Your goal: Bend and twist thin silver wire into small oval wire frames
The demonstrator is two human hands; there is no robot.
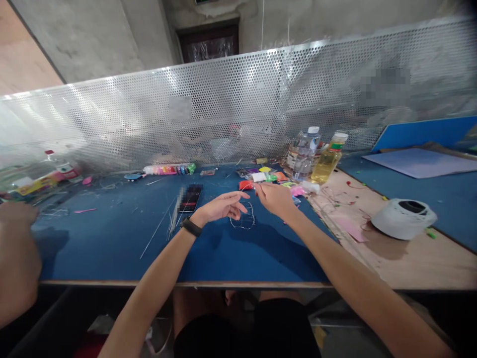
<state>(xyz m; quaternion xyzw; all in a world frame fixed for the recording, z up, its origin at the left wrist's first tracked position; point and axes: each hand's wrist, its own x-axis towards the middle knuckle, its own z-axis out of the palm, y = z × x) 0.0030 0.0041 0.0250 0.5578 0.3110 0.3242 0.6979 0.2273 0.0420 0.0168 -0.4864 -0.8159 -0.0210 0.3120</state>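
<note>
Over the middle of the blue table, my left hand (222,205) has its fingers loosely stretched and apart, a dark band on its wrist. Just to its right, my right hand (275,199) is closed in a pinch on a thin wire, whose curved end shows by the fingertips. Below and between both hands lies a small wire frame (243,227), bent into a rounded outline with cross pieces. My left hand covers part of this frame. Whether the pinched wire joins the frame, I cannot tell.
Straight wires (172,219) and a phone (191,198) lie left of my hands. Colourful clay packets (259,177) sit behind them. Two bottles (328,161) and a white roll (403,219) stand to the right. Another person's arm (18,248) rests at the far left.
</note>
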